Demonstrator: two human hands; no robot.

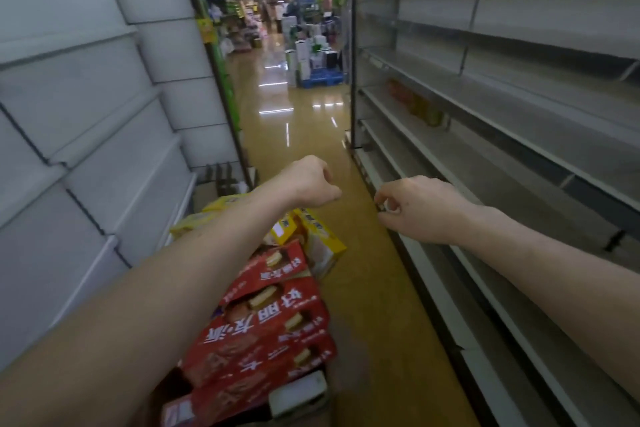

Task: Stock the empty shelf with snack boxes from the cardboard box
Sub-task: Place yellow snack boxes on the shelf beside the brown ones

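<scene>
**Supermarket aisle, head view.** A strip of glossy tan floor [360,288] is running from near to far between a white panelled shelving unit [86,121] on the left and a grey metal shelving unit [519,149] on the right. The strip is lying open to the right of the piled goods. The front edges of the grey shelves are stepping outward toward the floor. At the far end a blue pallet of white goods [320,80] is standing in the aisle.

Both forearms are reaching forward.
- The left grip [311,180] is hanging above the far end of the pile, fingers curled into a fist and holding nothing.
- The right grip [419,210] is hovering just beside the front edge of a low grey shelf. Its fingers are curled and the thumb is close to the forefinger; whether it is pinching anything cannot be told.

Red rectangular snack boxes with white lettering and cake pictures [273,333] are lying piled at near centre-left, partly under the left forearm. Yellow rectangular snack boxes [322,239] are leaning tilted at the pile's far end. A few red and yellow packs [415,102] are sitting on a middle grey shelf, far right.
</scene>
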